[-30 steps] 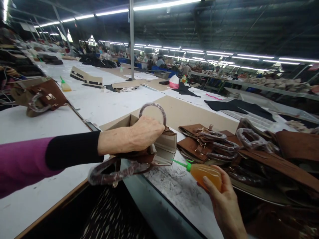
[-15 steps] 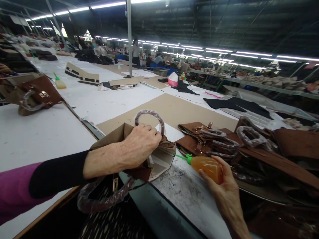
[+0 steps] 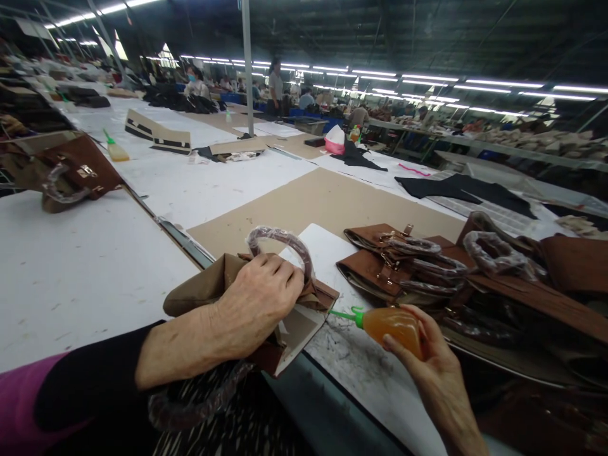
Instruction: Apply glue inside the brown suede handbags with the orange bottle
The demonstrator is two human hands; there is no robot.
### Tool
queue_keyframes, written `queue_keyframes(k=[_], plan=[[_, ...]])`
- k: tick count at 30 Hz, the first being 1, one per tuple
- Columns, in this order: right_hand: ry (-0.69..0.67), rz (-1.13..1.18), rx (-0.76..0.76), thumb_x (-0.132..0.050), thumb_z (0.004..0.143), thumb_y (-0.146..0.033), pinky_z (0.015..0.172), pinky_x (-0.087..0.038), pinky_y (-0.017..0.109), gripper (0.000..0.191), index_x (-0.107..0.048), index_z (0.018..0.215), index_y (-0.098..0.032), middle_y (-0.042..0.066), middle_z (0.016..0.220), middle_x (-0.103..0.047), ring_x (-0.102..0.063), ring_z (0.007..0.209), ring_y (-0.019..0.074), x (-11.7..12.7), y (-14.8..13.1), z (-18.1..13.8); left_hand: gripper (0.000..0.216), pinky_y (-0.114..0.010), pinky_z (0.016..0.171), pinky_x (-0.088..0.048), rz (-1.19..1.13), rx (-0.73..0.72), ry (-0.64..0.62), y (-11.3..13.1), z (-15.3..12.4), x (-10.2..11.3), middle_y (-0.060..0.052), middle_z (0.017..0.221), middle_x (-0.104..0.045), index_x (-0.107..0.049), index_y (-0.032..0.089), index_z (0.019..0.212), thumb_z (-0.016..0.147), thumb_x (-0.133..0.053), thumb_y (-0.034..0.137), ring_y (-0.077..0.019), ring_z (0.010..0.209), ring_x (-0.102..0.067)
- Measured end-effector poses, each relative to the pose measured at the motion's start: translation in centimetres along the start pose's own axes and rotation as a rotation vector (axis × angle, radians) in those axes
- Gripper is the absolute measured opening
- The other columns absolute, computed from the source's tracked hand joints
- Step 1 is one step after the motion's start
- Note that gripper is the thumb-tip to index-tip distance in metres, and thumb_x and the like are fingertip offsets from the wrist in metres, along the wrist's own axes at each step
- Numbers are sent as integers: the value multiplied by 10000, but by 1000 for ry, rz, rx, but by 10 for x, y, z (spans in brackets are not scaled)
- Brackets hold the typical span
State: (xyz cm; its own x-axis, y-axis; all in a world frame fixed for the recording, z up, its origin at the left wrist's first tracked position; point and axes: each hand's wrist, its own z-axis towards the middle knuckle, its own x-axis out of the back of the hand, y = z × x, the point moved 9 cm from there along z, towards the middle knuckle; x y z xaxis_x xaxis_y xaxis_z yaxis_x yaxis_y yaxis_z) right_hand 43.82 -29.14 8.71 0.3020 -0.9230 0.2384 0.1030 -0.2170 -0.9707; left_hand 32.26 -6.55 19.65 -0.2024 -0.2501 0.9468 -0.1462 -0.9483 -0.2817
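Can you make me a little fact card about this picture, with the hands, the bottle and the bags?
Left hand: gripping a brown bag, fingers beside its wrapped handle
Right hand: holding a squeeze bottle on its side
Bottle: orange-brown liquid; green nozzle pointing at the bag's edge, touching or not unclear
Other bags: a pile on the right, another bag far left

Held bag: middle covered by left fingers; left fingertips out of sight.
Near handle: dim, blurred; attachment hidden.
Amber bottle: base end partly covered by right fingers.
Green nozzle: contact with bag edge cannot be told.
Brown bags: cropped at right; lowest lost in shadow.
Far-left bag: cropped at left.
Distant workers: handwork too small to tell.
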Motion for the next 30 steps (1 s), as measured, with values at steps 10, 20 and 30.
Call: queue_keyframes(k=[10,20,30], plan=[[89,58,-78,-799,671,-484,778,-510,281,631,-527,1184,-238,40,1080,-626,-582,989,281,3,9,-17,278,-372,744,-464,-44,49,5,10,-26,-5,-119,923,-640,-612,112,1084,840,-482,145,-230,823,-561],[64,33,-116,-821,629,-470,785,-521,324,668,-536,1180,-223,47,1055,-636,-598,959,306,-4,23,-25,312,-368,768,-489,-95,65,108,19,-38,-1,-122,961,-661,-645,126,1058,810,-458,100,-236,848,-587],[76,121,-201,-824,640,-473,637,-573,313,639,-560,1161,-211,56,1007,-644,-609,883,307,-6,37,-33,383,-399,864,-482,-79,66,102,22,-48,-14,-142,1096,-644,-601,138,1165,808,-463,131,-271,996,-581]])
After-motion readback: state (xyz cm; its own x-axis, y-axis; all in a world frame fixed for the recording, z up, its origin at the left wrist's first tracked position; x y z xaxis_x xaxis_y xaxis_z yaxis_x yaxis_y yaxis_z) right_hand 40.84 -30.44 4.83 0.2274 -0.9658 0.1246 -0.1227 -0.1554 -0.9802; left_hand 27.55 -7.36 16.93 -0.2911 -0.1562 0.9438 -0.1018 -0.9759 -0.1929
